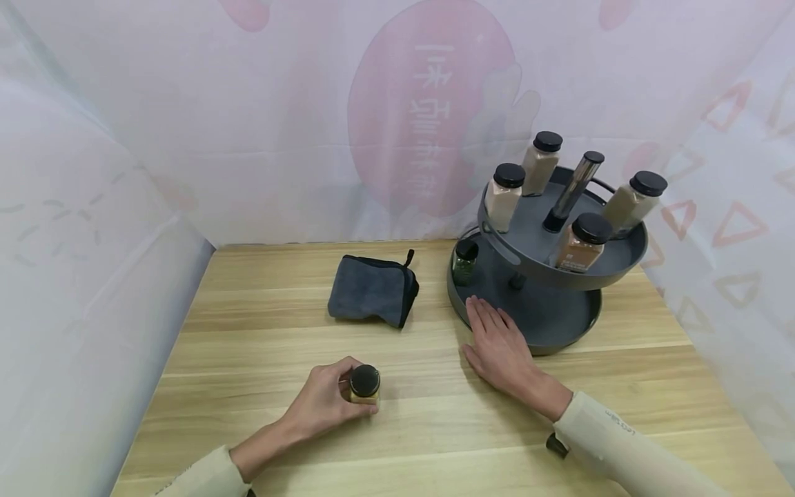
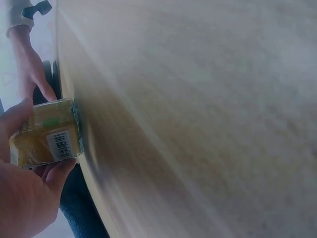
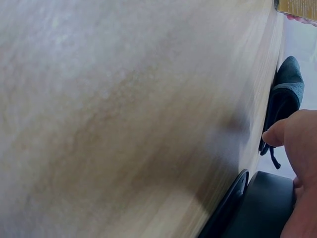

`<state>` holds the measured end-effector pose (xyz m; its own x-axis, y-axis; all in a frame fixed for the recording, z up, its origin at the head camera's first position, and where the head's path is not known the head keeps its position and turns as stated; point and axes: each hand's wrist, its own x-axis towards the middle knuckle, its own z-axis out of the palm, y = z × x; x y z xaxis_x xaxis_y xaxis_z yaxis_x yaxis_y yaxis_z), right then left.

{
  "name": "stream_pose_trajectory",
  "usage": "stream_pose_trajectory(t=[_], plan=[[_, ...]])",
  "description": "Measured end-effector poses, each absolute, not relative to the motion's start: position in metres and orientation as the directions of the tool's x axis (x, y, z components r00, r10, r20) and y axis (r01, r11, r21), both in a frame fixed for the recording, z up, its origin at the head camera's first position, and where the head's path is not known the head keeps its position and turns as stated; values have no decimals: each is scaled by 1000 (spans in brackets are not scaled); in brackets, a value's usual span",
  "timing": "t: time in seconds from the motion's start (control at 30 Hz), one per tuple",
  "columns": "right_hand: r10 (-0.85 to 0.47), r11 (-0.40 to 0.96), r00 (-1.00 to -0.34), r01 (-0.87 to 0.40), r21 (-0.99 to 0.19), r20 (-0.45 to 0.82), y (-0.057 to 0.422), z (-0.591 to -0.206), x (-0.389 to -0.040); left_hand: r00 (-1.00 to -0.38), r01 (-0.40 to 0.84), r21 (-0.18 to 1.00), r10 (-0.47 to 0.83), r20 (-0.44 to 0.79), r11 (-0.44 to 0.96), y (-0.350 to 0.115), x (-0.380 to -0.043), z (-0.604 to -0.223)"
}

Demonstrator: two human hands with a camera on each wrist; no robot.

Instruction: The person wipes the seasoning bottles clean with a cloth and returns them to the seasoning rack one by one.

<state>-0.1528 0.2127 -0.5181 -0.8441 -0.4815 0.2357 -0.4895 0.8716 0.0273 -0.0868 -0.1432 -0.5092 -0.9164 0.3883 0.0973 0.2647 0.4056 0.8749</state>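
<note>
My left hand [image 1: 326, 397] grips a spice jar [image 1: 365, 386] with a black lid and yellow contents, fingers and thumb on opposite sides. A barcode label shows on this jar [image 2: 54, 136] in the left wrist view. My right hand [image 1: 499, 352] rests its straight fingers against the near left rim of a grey two-tier rotating rack [image 1: 562, 343]. On the lower tier stands a small jar with green contents [image 1: 463, 266]. The upper tier bears several black-lidded jars, among them an orange-brown one [image 1: 582, 243].
A folded grey cloth [image 1: 366, 288] with black edging lies on the wooden table [image 1: 261, 345], left of the rack. A printed white curtain [image 1: 279, 138] hangs behind and at both sides. A metal post [image 1: 579, 190] rises from the rack's middle.
</note>
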Motion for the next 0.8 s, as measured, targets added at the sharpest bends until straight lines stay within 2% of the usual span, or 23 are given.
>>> stream_pose_trajectory(t=[0.3, 0.57, 0.8], plan=[[-466, 877, -842, -481, 12, 273, 209, -515, -152, -909, 311, 853, 395, 137, 419, -146, -83, -512], [-483, 863, -807, -504, 31, 341, 196, -504, -151, -906, 332, 832, 396, 150, 444, -149, -81, -512], [-595, 785, -747, -619, 18, 297, 169, -487, -159, -910, 326, 821, 390, 138, 469, -148, -82, -514]])
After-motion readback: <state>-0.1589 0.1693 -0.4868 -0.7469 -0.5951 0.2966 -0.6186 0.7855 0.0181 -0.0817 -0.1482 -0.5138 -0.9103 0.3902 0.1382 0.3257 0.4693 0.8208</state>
